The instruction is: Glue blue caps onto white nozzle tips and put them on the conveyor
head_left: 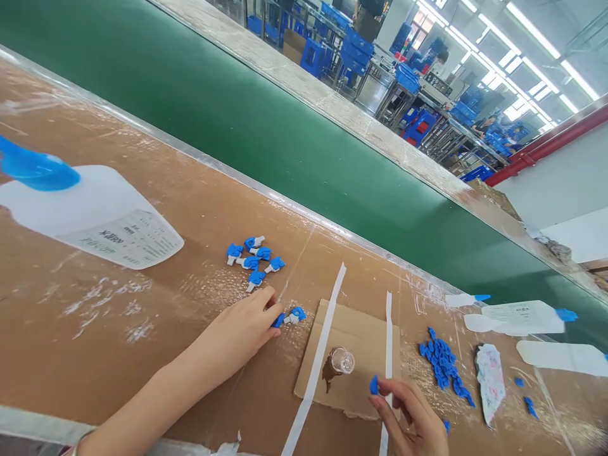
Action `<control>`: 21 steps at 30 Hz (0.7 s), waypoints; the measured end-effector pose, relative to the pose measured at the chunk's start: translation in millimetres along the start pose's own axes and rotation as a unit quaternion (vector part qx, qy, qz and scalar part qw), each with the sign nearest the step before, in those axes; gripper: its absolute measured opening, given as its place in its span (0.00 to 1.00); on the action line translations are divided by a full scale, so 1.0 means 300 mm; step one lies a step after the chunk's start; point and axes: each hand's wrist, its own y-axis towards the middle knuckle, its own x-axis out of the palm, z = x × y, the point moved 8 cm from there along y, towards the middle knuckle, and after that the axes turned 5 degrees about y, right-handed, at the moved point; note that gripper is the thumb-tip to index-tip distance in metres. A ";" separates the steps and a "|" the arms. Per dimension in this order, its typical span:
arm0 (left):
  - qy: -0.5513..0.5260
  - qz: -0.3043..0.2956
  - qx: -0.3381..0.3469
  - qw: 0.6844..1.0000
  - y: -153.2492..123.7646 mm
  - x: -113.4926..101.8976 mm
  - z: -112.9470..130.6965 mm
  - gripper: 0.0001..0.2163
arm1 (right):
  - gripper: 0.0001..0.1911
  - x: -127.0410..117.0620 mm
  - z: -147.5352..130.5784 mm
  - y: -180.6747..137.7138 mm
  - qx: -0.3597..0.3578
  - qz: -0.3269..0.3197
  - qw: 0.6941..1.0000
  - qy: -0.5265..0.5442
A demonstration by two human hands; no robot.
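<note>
Low in the middle of the frame, our left hand lies on the brown table, fingertips pinched on a blue-and-white cap piece. Just above it sits a small cluster of similar pieces. At the bottom right, our right hand pinches a single blue cap between thumb and forefinger, beside a clear little jar on a cardboard pad. A heap of blue caps lies further right.
</note>
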 end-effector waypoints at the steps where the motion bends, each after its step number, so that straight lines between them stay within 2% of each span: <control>1: -0.011 -0.003 -0.003 1.000 -0.011 0.004 -0.002 0.08 | 0.09 0.011 -0.035 0.028 0.000 0.008 1.000 -0.005; 4: -0.059 -0.003 -0.016 0.998 -0.057 0.022 -0.006 0.07 | 0.13 0.063 -0.091 0.082 0.009 0.003 1.000 -0.024; 6: -0.142 -0.007 -0.039 0.989 -0.097 0.038 -0.008 0.08 | 0.14 0.103 -0.098 0.097 0.007 -0.027 0.999 -0.041; 10: -0.341 -0.032 -0.077 0.937 -0.162 0.055 0.015 0.09 | 0.17 0.139 -0.088 0.106 0.009 -0.048 0.996 -0.078; 13: -0.424 -0.043 -0.083 0.901 -0.175 0.049 0.040 0.12 | 0.19 0.143 -0.092 0.115 0.014 -0.051 0.994 -0.096; 16: -0.500 -0.028 -0.100 0.860 -0.165 0.050 0.053 0.11 | 0.18 0.131 -0.102 0.124 0.021 -0.058 0.995 -0.083; 18: -0.582 -0.023 -0.127 0.803 -0.159 0.076 0.070 0.12 | 0.16 0.108 -0.092 0.122 0.047 -0.054 0.996 -0.047; 21: -0.733 -0.064 -0.161 0.657 -0.155 0.153 0.149 0.20 | 0.12 0.086 -0.066 0.095 0.104 -0.045 0.990 0.085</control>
